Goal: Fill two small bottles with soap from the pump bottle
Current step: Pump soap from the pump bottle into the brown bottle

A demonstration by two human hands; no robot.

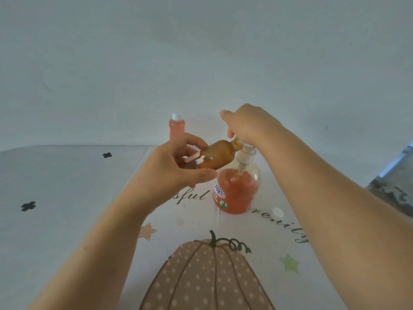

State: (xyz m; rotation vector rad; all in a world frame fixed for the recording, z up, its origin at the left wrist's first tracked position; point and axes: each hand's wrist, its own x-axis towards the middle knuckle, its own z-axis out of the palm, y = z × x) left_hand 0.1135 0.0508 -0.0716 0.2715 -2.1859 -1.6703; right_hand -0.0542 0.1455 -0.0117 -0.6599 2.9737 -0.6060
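My left hand (176, 166) grips a small bottle (218, 156) with orange soap inside, tilted almost on its side. The bottle's open neck points right, up against the nozzle of the pump bottle (237, 189). My right hand (248, 126) rests on top of the white pump head, with its fingers curled over it. The pump bottle is clear, about half full of orange soap, and stands on the cloth. A second small bottle (177, 127), full of orange soap and closed with a white cap, stands upright behind my left hand.
A loose white cap (277, 213) lies on the cloth to the right of the pump bottle. The tablecloth (201, 276) bears a pumpkin print, stars and lettering. A pale wall rises just behind the table. A grey object shows at the right edge (397, 186).
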